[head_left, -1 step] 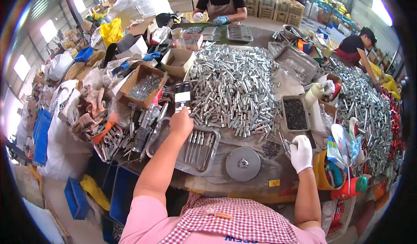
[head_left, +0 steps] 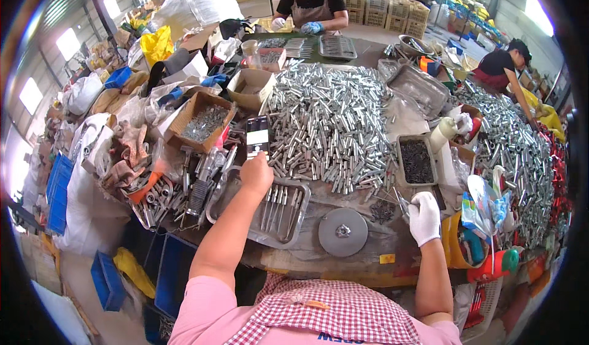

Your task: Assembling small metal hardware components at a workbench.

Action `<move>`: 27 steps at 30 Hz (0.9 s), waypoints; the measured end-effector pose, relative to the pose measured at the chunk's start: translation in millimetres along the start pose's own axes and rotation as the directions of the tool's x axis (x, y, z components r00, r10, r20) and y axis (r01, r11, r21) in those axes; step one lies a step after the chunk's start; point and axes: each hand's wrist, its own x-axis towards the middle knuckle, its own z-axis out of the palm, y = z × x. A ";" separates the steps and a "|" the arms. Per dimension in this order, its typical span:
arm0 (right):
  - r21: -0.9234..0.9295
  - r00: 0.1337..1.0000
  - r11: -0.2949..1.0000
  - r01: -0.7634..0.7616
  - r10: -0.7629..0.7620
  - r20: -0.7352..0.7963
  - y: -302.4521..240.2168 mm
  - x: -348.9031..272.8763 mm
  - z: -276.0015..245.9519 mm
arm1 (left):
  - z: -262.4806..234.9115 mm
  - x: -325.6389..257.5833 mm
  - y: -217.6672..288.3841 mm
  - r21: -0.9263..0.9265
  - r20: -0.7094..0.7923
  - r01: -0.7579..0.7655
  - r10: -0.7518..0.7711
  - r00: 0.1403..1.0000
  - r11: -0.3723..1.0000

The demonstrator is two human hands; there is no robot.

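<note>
My left hand [head_left: 256,174], bare, reaches past the near tray with its index finger on the lit screen of a smartphone [head_left: 257,137]. Its other fingers are curled in. The phone leans or lies at the left edge of a big heap of silvery metal tubes [head_left: 331,127]. At the right, my white-gloved right hand [head_left: 424,218] is closed around a slim, two-pronged metal tool [head_left: 402,204], whose exact kind I cannot make out. Beyond its tips lies a small pile of dark pins [head_left: 383,211]. A round grey disc [head_left: 343,232] sits between my arms, small metal pieces at its centre.
A clear plastic tray [head_left: 288,239] holding several metal rods lies under my left forearm. Left stand a cardboard box [head_left: 178,127] of small parts and piled tools. A dish [head_left: 400,161] of dark pins and a white bottle [head_left: 443,130] stand right. Two co-workers sit beyond.
</note>
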 end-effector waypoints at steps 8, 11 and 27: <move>0.048 0.982 0.998 0.037 -0.045 0.185 -44.1 4.2 -11.0 | 21.2 6.8 -8.8 0.007 0.007 -0.076 0.076 0.997 0.997; 0.046 0.971 0.999 0.029 -0.039 0.237 -60.4 3.5 -5.3 | 18.3 8.7 -7.2 0.017 0.069 -0.097 0.096 0.993 0.995; 0.666 0.898 0.619 -0.416 0.166 0.407 -97.3 -31.6 59.1 | -42.3 -92.5 119.4 -0.697 0.004 -0.475 0.665 0.747 0.537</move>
